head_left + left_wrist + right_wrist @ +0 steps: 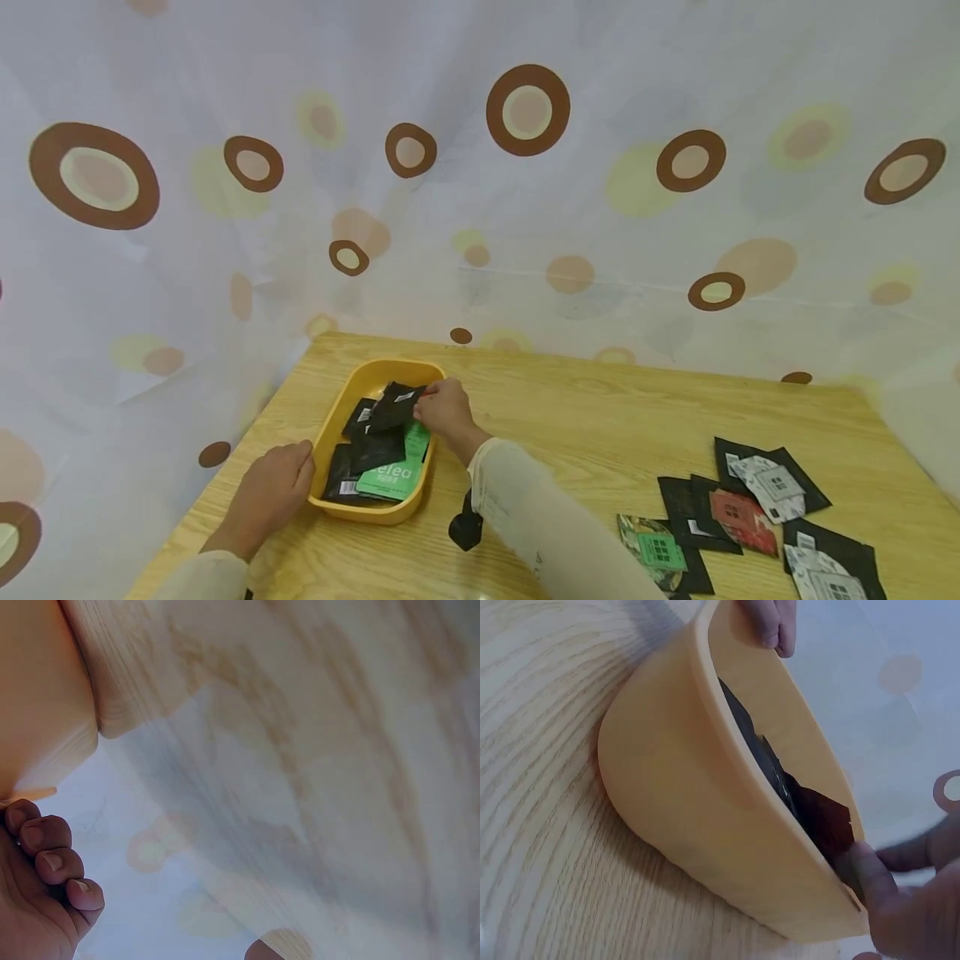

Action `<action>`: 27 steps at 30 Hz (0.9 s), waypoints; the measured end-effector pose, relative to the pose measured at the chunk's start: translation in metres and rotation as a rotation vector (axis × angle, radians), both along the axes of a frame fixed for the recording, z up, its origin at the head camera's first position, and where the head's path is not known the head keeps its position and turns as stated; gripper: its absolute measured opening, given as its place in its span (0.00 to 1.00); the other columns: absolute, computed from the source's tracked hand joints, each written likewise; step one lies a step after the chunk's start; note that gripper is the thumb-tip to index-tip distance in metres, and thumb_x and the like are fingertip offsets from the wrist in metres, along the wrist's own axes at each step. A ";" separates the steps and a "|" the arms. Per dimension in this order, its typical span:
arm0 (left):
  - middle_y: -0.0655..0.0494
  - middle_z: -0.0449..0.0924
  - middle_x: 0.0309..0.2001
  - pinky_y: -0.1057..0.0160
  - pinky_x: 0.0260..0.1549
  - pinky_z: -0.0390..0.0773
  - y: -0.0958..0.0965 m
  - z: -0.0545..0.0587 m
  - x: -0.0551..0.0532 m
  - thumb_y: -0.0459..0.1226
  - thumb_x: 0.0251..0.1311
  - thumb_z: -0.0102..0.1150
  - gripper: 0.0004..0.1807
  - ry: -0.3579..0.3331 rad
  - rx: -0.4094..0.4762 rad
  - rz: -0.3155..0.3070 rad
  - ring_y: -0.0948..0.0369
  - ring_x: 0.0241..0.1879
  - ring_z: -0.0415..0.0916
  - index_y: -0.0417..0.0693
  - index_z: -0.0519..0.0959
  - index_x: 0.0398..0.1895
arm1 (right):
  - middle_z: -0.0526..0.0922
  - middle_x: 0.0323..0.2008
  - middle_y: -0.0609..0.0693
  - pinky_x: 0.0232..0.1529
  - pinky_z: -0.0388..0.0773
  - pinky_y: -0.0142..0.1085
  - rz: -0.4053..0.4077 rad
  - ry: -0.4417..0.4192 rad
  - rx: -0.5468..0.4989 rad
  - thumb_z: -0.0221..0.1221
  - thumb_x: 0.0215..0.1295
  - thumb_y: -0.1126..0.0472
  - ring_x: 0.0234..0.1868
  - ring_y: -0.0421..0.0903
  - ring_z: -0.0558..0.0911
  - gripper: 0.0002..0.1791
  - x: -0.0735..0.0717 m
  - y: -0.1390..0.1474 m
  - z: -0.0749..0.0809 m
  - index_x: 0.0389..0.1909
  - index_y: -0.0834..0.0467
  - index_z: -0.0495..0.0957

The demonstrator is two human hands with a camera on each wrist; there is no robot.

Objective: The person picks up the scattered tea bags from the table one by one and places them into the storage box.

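Note:
A yellow plastic bin (378, 517) stands on the table at the left, with several black packets (378, 450) and a green packet (392, 477) inside. My left hand (277, 483) grips the bin's left rim; in the left wrist view its fingers (56, 862) are curled at the edge. Over the bin's far right corner, my right hand (447, 410) pinches a black packet (397, 406) by its edge. That packet shows a dark red side (821, 817) in the right wrist view, where the bin wall hides most of the contents.
To the right on the wooden table (570, 433) lie several loose packets, among them a red-labelled one (742, 521), a green-labelled one (656, 552) and a white-patterned one (776, 487). A dotted sheet (585, 208) hangs behind the table. A small black object (466, 531) sits by the right sleeve.

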State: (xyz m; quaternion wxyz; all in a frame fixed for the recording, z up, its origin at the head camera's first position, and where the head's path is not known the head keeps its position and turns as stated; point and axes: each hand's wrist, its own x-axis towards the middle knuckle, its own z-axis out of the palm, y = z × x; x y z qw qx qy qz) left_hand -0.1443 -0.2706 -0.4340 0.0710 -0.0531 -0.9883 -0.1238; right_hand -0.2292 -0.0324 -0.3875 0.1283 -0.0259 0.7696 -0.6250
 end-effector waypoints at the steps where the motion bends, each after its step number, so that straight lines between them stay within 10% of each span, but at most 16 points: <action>1: 0.57 0.63 0.19 0.59 0.28 0.66 0.000 -0.001 0.000 0.34 0.71 0.42 0.13 -0.007 -0.001 0.002 0.59 0.24 0.62 0.48 0.67 0.24 | 0.76 0.59 0.70 0.55 0.81 0.42 0.065 -0.020 -0.026 0.50 0.69 0.74 0.53 0.54 0.83 0.25 0.000 0.000 -0.002 0.66 0.76 0.65; 6: 0.57 0.63 0.19 0.59 0.28 0.67 0.000 -0.003 0.002 0.33 0.70 0.43 0.13 0.016 -0.002 -0.002 0.59 0.24 0.62 0.48 0.66 0.24 | 0.46 0.79 0.65 0.76 0.56 0.55 0.374 -0.104 -0.080 0.42 0.78 0.65 0.80 0.62 0.49 0.33 0.000 0.010 -0.007 0.77 0.68 0.41; 15: 0.58 0.62 0.18 0.59 0.27 0.66 0.003 0.002 0.003 0.33 0.70 0.43 0.14 0.041 -0.004 -0.027 0.60 0.23 0.61 0.49 0.66 0.23 | 0.54 0.77 0.66 0.74 0.59 0.55 0.417 0.043 0.101 0.44 0.78 0.63 0.78 0.62 0.57 0.31 0.009 0.074 0.014 0.77 0.67 0.48; 27: 0.57 0.63 0.19 0.58 0.26 0.66 0.000 0.001 0.003 0.34 0.71 0.41 0.14 0.043 0.004 -0.033 0.59 0.24 0.62 0.48 0.66 0.24 | 0.74 0.63 0.69 0.58 0.77 0.54 0.501 0.312 0.687 0.56 0.72 0.61 0.61 0.65 0.77 0.26 0.046 0.242 0.037 0.66 0.71 0.68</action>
